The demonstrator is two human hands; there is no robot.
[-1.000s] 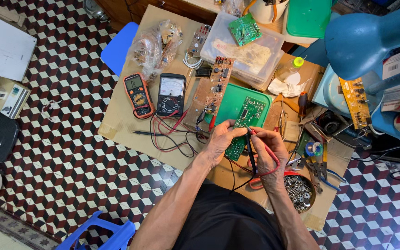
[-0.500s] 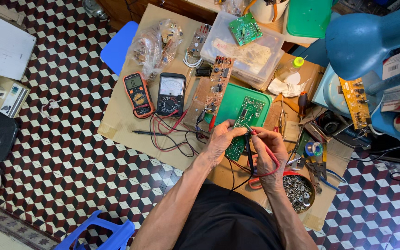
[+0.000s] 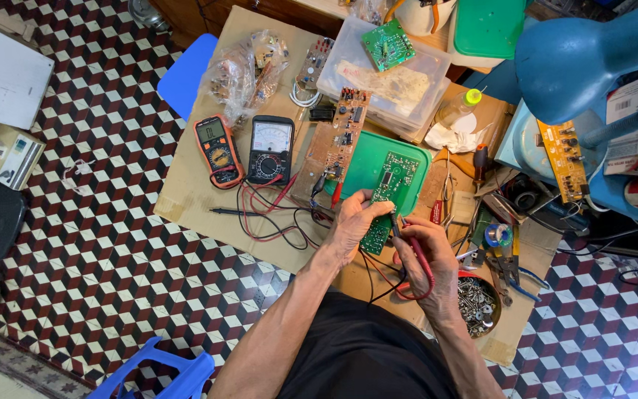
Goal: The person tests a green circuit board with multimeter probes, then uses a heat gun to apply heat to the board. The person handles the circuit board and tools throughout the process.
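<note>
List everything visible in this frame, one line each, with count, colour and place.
green circuit board: 1, green, on the green tray, steadied by the left hand
green tray: 1, green, table centre
probes: 2, red and black, in the right hand
brown circuit board: 1, brown, left of the tray
meters: 2, orange and black, table left
clear bin: 1, clear, table top
bowl of screws: 1, metal, lower right
lamp: 1, blue, upper right
left hand: on the board
right hand: gripping the probes

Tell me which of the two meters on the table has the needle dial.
The black meter, right of the orange meter. Its face is a white needle scale; the orange one has a small grey screen.
</note>
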